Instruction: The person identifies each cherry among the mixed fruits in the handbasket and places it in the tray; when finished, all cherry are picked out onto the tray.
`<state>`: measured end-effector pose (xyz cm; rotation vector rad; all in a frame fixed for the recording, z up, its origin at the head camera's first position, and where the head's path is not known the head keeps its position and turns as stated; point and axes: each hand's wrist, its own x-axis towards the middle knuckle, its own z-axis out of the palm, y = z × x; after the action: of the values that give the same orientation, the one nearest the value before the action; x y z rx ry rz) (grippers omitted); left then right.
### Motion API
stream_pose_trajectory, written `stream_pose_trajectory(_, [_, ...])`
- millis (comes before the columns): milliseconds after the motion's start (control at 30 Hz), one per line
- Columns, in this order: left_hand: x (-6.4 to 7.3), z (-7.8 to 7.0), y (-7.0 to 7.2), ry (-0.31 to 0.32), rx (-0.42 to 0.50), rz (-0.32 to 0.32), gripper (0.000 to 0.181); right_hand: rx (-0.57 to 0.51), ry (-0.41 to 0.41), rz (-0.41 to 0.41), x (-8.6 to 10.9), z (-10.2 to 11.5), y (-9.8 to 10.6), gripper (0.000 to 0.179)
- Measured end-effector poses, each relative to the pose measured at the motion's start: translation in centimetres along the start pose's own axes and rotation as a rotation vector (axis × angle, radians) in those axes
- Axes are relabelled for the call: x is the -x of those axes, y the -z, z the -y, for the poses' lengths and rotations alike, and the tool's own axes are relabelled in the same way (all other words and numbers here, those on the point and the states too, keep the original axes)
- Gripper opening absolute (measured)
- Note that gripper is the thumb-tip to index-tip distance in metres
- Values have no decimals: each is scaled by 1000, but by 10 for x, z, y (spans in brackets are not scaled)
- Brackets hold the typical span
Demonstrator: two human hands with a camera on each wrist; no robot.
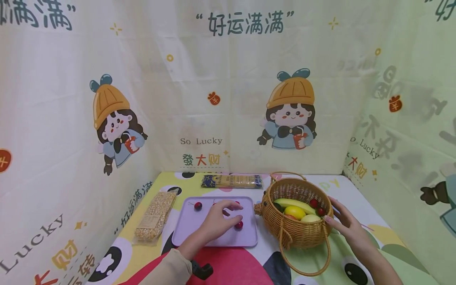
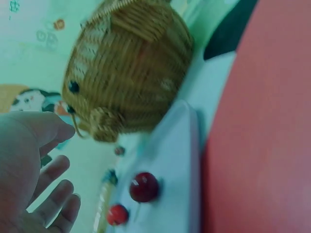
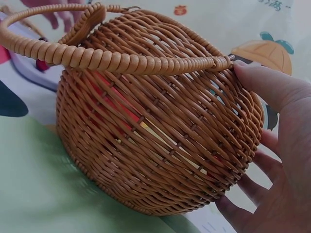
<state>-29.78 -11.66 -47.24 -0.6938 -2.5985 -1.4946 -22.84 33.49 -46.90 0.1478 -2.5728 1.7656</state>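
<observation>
From my remote feed, the left hand (image 1: 220, 220) hangs over the lilac tray (image 1: 187, 238), fingers loosely bent and grasping nothing. A red cherry (image 1: 239, 225) lies at the tray's three o'clock, just beside the thumb. The right hand (image 1: 354, 232) rests relaxed fingers against the wicker basket (image 1: 303, 234) at its three o'clock. I'd brace there lightly and pinch the cherry softly from both sides, as it may roll.

The tray (image 1: 184, 223) is plain lavender, the cherries (image 1: 198, 206) dark red, the basket (image 1: 303, 232) woven golden brown, and the curtain (image 1: 235, 79) cream with printed orange-capped cartoon figures (image 1: 290, 113).
</observation>
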Motion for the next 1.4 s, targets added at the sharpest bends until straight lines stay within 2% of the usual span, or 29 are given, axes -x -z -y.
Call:
stream_pose_trajectory(200, [-6, -31, -8, -53, 43, 59, 24, 7, 7, -3, -1, 1, 1, 72])
stream_pose_trajectory(333, [-18, -51, -17, -121, 80, 100, 25, 8, 6, 2, -3, 3, 1, 72])
stream_pose_trajectory(567, [-48, -85, -34, -177, 127, 134, 20, -32, 6, 2, -5, 4, 0, 73])
stream_pose_trajectory(767, [-82, -110, -50, -181, 78, 226, 22, -51, 4, -4, -5, 5, 0, 73])
stream_pose_trajectory(900, [-101, -118, -57, -177, 8, 360, 25, -50, -1, 5, -5, 5, -3, 73])
stream_pose_trajectory(1033, [-113, -121, -61, -154, -46, 488, 24, -52, -3, 14, -5, 6, -6, 74])
stream_pose_trajectory(1200, [-127, -126, -70, -182, -113, 563, 26, -41, -5, 12, -3, 6, -4, 74])
stream_pose_trajectory(1400, [-137, -130, -82, -130, -138, 637, 30, -55, -17, 13, -2, 2, -2, 74])
